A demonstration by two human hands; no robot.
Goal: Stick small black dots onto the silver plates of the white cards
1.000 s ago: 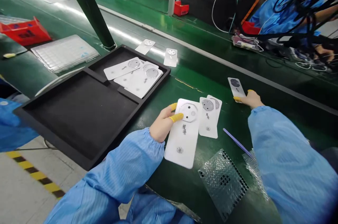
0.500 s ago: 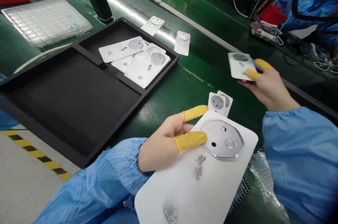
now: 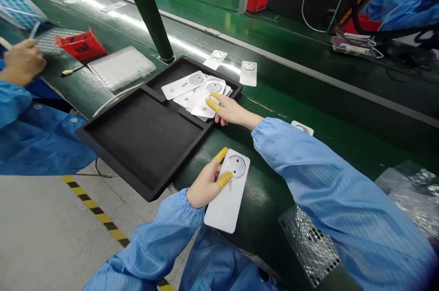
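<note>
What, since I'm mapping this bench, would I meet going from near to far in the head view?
Left hand gripping a white panel → right hand at the piled panels → a loose panel beyond the pile → the far red bin.

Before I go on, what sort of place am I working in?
Most likely a factory assembly or packing line: there's a long green workbench, matching white panels overlapping in a black tray, and yellow-and-black floor tape alongside.
</note>
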